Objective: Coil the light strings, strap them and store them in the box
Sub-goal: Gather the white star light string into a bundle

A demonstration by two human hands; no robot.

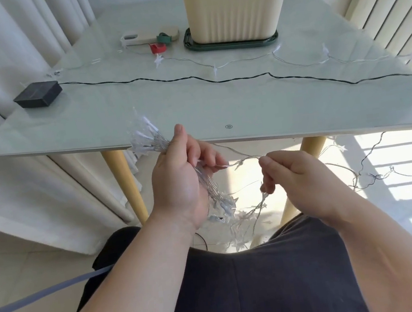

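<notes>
Plainly, the left grip (177, 182) is clenched round a bundle of star lights (146, 141). The folded loops are bunched in the fist, with stars poking out above the thumb and below the heel of the hand. Keeping them in one fist stops the finished loops from springing apart. Just beside it, the right grip (296, 178) pinches the loose wire (242, 161) between thumb and forefinger, and a short span crosses to the left fist. I judge this hand is feeding in the next loop.

Both hands work above the person's lap, just off the near edge of the surface (92, 123). That is probably because the trailing string (377, 176) runs down onto the floor at the right and needs room to be drawn up.

On the surface, a clear string with stars (158, 59) and a black cord (190, 78) lie stretched out, the cord running to a small black pack (38, 94) at the left.

A red strap (157, 48) and a green strap (164, 37) wait near a flat pale case (143, 37), handy for tying. The cream box (238, 6) stands at the far side on its dark green lid (231, 44), its top out of view. Coiling looks under way, while strapping and storing are not yet begun.
</notes>
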